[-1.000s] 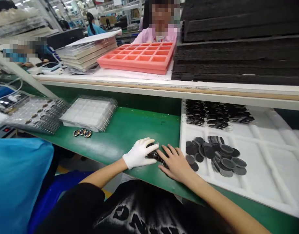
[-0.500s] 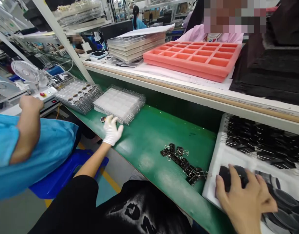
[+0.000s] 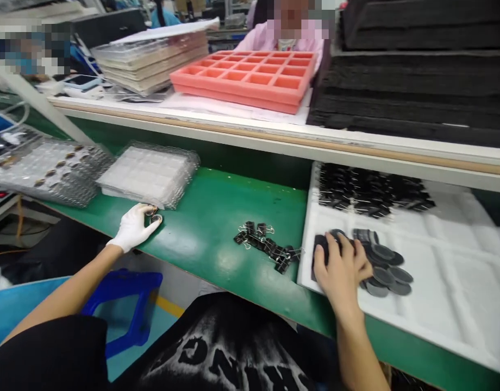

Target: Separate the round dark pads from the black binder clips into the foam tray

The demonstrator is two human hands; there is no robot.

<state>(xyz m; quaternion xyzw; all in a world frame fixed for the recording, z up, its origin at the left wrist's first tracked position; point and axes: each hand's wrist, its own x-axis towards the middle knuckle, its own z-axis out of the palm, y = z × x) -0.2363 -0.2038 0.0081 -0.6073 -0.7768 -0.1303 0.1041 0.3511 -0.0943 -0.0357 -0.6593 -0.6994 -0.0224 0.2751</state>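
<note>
My left hand (image 3: 133, 227), in a white glove, is at the front edge of the green table. Its thumb and fingers close around a small round piece with a shiny rim (image 3: 156, 218); a second such piece seems to lie against it, partly hidden by the fingers. My bare right hand (image 3: 342, 266) reaches over the white tray (image 3: 445, 293), fingers curled down on black pieces (image 3: 320, 247) at its left side. My fingers cover much of what they grip. Beside that hand, several dark grey discs (image 3: 383, 276) lie overlapping on the tray.
Black binder clips (image 3: 266, 244) lie mid-table, with more clips (image 3: 368, 190) at the tray's back. Clear plastic trays (image 3: 148, 174) are stacked beyond my left hand, others (image 3: 58, 168) farther left. A shelf edge (image 3: 250, 133) crosses above, carrying a pink foam tray (image 3: 242, 95). A person in pink sits behind.
My view has turned right. My left hand, open before beside a round piece, now closes on it. The right hand stays over the black pieces. The neighbour's arm has left view.
</note>
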